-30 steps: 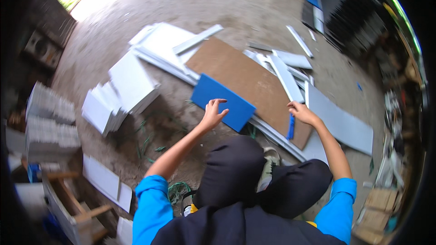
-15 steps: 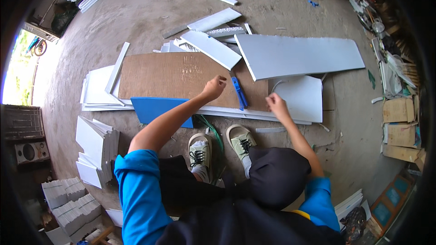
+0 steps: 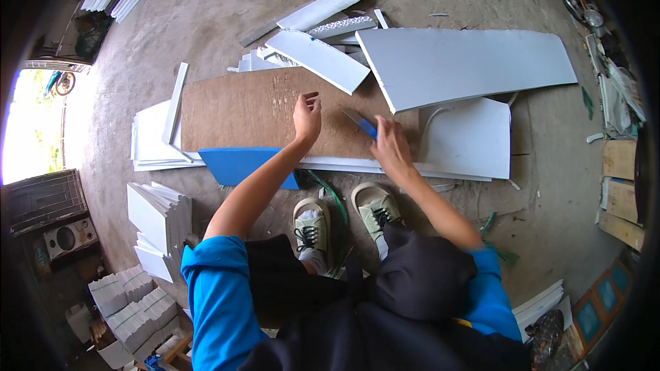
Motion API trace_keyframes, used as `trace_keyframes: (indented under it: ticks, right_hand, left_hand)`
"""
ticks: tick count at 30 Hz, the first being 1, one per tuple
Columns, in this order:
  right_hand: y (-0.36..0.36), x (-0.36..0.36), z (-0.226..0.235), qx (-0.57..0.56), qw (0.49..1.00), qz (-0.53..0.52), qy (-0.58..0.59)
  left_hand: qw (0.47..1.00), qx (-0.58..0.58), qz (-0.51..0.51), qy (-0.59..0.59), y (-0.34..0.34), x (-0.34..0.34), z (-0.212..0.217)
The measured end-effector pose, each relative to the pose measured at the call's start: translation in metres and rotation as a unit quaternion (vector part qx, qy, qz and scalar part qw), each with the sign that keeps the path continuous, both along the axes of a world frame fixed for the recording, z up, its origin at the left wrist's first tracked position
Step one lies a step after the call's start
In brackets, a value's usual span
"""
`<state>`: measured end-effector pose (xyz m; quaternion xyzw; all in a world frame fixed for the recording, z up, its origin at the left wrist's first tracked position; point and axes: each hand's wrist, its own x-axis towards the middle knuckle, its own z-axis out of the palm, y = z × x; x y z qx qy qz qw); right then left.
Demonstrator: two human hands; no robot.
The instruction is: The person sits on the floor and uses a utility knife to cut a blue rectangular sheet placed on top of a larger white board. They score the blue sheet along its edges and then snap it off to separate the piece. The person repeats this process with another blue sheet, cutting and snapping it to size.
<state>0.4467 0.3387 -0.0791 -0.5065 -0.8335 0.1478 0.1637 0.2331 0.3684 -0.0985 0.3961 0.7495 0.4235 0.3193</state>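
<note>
My right hand is closed on a blue-handled knife, its thin dark blade pointing up and left over a brown wooden board. My left hand is above the same board, fingers loosely bent and a little apart, with nothing in it. The board lies on a stack of white foam-like sheets. Near my left forearm a blue panel leans at the board's front edge. A large pale sheet overlaps the board's right end.
White offcut strips lie beyond the board. Cut white pieces stand at the left, with more stacks behind them. Green strapping runs between my shoes. Cardboard boxes line the right side.
The knife was lying on the board; my right hand has moved left, taken hold of it and turned it. My left hand has shifted slightly left. The view has moved a little.
</note>
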Motion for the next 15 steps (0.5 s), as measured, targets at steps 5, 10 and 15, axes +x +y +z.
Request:
trace_keyframes:
  ticks: [5,10,15]
  right_hand:
    - [-0.052,0.088,0.027,-0.036,0.993,-0.1,0.047]
    - [-0.093,0.156,0.027,-0.074,0.964,-0.25,0.058]
    - [-0.083,0.163,0.016,-0.033,0.952,-0.278,0.121]
  left_hand:
    - [0.95,-0.115,0.037,-0.286,0.028,0.057,0.014]
    - [0.954,-0.066,0.044,-0.289,0.065,0.088,-0.002]
    - [0.991,0.104,-0.008,-0.082,0.123,0.055,-0.028]
